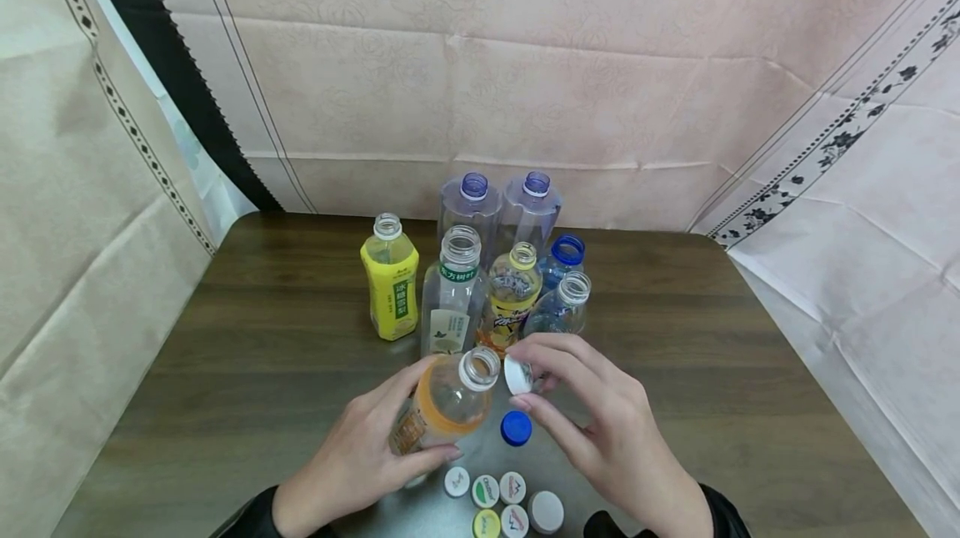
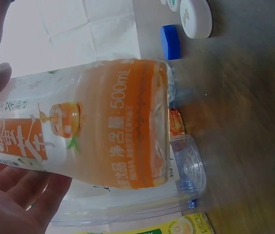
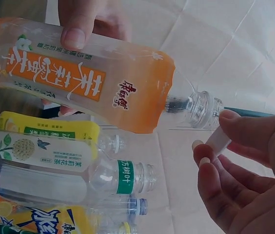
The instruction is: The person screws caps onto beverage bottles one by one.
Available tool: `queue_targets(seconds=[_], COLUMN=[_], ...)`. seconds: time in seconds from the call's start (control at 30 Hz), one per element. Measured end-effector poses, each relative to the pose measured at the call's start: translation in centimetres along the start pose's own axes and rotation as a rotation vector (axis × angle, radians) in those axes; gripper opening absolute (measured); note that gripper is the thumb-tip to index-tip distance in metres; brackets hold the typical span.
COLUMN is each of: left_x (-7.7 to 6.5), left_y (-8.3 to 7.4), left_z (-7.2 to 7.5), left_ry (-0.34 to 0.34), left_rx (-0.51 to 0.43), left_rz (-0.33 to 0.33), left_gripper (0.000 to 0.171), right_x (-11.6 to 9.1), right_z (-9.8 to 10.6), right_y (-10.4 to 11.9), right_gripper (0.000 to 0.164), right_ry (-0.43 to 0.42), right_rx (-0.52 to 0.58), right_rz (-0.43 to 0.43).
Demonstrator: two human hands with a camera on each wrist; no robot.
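Head view: I see an orange bottle (image 1: 448,401) uncapped, a white cap (image 1: 517,375) beside its mouth.
Left hand (image 1: 366,448): grip wrapped round the bottle, near other bottles (image 1: 452,296); right hand (image 1: 611,413): grip pinching the cap. One blue cap (image 1: 516,428) lies on the worktop (image 1: 712,371).

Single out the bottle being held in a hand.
The orange-banded bottle, gripped by the left hand; the other bottles stand upright on the table.
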State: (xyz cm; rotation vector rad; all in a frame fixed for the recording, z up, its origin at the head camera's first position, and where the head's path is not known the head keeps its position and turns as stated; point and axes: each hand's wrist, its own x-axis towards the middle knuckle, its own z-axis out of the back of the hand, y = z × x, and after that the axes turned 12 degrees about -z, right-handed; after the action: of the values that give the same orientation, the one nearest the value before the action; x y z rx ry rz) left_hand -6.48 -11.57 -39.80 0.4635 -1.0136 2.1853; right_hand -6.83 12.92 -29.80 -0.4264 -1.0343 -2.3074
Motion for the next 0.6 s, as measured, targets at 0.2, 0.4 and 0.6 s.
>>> queue_targets(seconds=[0.2, 0.4, 0.6], left_x=[-0.01, -0.04, -0.04], left_y=[0.0, 0.01, 0.05], left_z=[0.08, 0.09, 0.1], left_ry=[0.003, 0.016, 0.016], left_rx=[0.007, 0.009, 0.026], left_rz=[-0.004, 0.004, -0.009], left_gripper=[0.088, 0.088, 0.088], right_x=[-0.05, -0.15, -0.31], right_z=[-0.01, -0.01, 0.04], right_y=[-0.16, -0.37, -0.6], right_gripper=[0.042, 0.044, 0.043], right_ry=[0.002, 0.006, 0.012], right_rx=[-0.007, -0.01, -0.002], right_rz=[0.04, 0.038, 0.045])
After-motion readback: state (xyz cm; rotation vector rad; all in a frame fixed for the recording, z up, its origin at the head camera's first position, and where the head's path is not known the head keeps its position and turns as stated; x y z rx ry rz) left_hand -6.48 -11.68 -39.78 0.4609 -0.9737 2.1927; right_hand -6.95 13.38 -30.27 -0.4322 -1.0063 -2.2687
